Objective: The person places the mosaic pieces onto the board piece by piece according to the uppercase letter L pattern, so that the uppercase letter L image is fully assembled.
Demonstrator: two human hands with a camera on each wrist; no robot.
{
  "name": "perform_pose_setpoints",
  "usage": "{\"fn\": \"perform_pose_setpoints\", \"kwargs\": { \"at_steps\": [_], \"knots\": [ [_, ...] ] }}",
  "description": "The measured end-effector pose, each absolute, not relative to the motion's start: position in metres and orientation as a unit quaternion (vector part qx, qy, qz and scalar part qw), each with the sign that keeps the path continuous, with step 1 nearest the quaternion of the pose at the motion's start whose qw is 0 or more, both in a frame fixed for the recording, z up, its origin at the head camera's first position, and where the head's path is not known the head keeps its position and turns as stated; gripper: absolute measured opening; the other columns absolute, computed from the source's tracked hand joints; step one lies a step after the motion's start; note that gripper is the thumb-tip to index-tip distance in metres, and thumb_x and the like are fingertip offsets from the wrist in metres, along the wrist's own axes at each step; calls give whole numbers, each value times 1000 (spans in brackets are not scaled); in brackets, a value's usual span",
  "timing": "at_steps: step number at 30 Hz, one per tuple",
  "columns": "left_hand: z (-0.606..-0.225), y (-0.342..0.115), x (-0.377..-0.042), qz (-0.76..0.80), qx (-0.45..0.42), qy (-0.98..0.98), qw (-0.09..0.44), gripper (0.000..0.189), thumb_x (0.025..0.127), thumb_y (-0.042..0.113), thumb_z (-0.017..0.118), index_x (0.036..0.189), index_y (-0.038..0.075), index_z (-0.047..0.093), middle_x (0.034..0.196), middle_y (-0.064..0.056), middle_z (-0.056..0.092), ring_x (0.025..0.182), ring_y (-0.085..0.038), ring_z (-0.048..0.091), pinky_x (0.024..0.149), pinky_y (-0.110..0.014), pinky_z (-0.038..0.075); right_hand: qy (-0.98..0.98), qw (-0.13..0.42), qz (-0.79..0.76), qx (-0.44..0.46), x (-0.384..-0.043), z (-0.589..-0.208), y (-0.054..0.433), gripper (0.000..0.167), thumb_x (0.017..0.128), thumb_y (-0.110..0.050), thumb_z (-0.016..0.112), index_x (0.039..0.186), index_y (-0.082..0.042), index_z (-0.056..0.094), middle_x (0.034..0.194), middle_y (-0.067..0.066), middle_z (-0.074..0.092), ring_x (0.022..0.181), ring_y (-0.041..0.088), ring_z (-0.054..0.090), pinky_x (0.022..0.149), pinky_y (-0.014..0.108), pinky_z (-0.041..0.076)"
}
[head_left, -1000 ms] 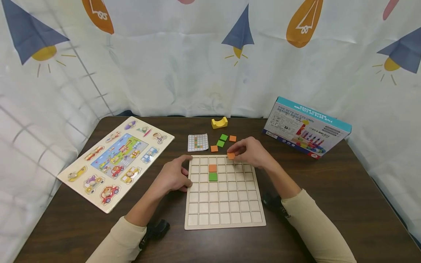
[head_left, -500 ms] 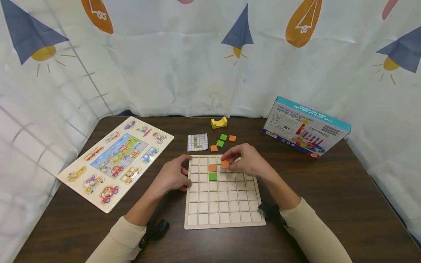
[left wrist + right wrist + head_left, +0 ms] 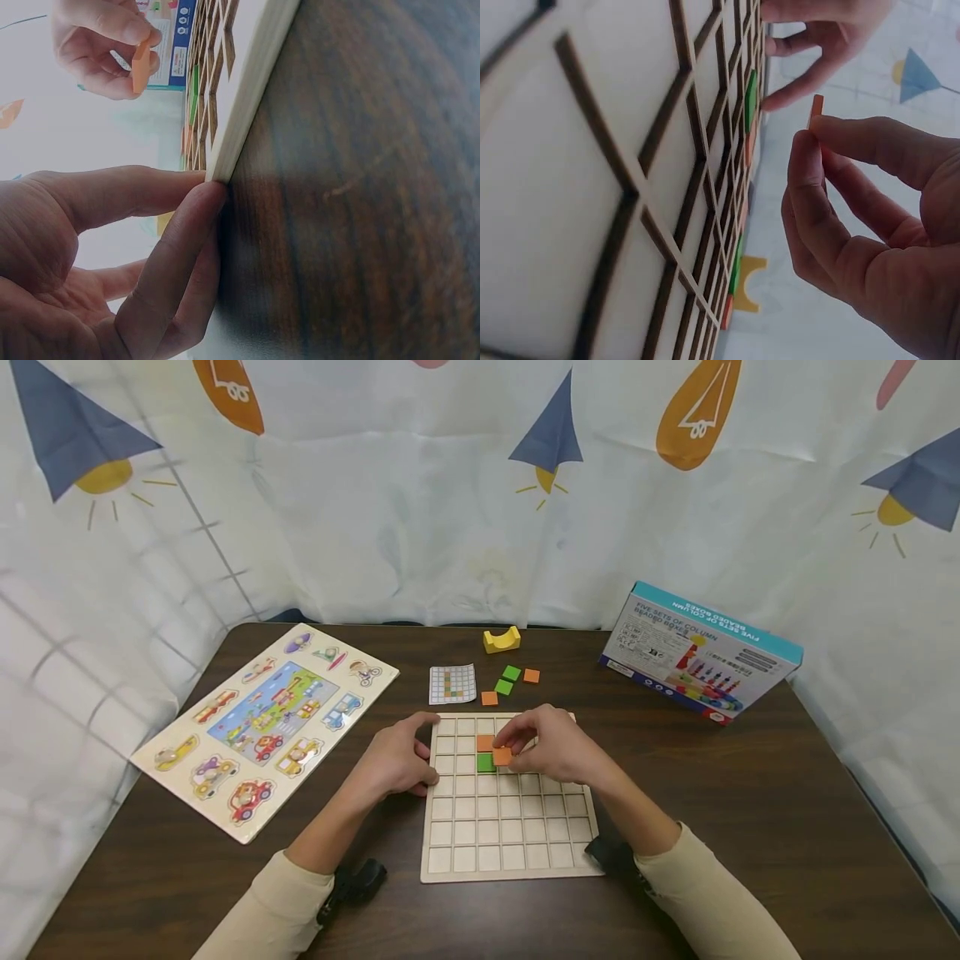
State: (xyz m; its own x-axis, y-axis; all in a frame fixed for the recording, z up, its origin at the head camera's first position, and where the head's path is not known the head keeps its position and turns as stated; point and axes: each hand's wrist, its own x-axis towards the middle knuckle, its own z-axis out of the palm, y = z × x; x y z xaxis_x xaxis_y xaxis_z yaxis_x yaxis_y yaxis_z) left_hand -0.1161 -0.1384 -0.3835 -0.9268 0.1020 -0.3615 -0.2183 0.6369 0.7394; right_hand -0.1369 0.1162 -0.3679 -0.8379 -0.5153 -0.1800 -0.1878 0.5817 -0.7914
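Note:
A wooden grid board [image 3: 510, 835] lies on the table. One orange tile [image 3: 485, 742] and a green tile [image 3: 486, 763] sit in its cells, one above the other. My right hand [image 3: 551, 745] pinches another orange square tile [image 3: 502, 757] between thumb and fingers, over the board beside the green one. In the right wrist view this held tile [image 3: 817, 111] is raised clear of the grid. At the board's left edge, my left hand [image 3: 396, 758] touches the side with spread fingers. The left wrist view shows its fingertips [image 3: 210, 199] against the board's rim.
Beyond the board lie loose green tiles [image 3: 504, 687], orange tiles [image 3: 531, 676], a pattern card [image 3: 452, 695] and a yellow curved block [image 3: 502, 640]. A picture puzzle [image 3: 315, 657] lies at left. A printed box [image 3: 697, 652] stands at the back right.
My right hand has carried the orange tile from the board's far edge leftward and nearer, to beside the green tile. My left hand has stayed at the board's edge.

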Motion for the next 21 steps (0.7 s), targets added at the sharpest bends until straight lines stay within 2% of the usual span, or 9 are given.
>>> {"fn": "perform_pose_setpoints", "kwargs": {
  "at_steps": [8,14,21],
  "knots": [
    [-383,-139,-116,425,-34,885,189,90,70,-11,78,152,11,48,97,-16,62,57,-19,69,53,-32,64,872,205,-392,-209,-130,-374,104,29,76,5,81,99,-12,80,93,-3,73,83,14,63,74,28,57],
    [-383,-139,-116,424,-33,885,188,90,70,-11,78,152,11,48,97,-16,63,56,-19,69,53,-32,64,879,210,-368,-220,-125,-376,98,27,75,5,81,96,-12,79,84,-1,70,78,12,62,70,25,55],
    [-383,-138,-116,425,-33,884,189,91,70,-12,78,152,11,48,98,-16,63,57,-19,69,53,-32,64,881,211,-362,-221,-121,-377,95,27,75,7,81,95,-10,79,84,0,71,77,11,62,70,24,55]
  ]
}}
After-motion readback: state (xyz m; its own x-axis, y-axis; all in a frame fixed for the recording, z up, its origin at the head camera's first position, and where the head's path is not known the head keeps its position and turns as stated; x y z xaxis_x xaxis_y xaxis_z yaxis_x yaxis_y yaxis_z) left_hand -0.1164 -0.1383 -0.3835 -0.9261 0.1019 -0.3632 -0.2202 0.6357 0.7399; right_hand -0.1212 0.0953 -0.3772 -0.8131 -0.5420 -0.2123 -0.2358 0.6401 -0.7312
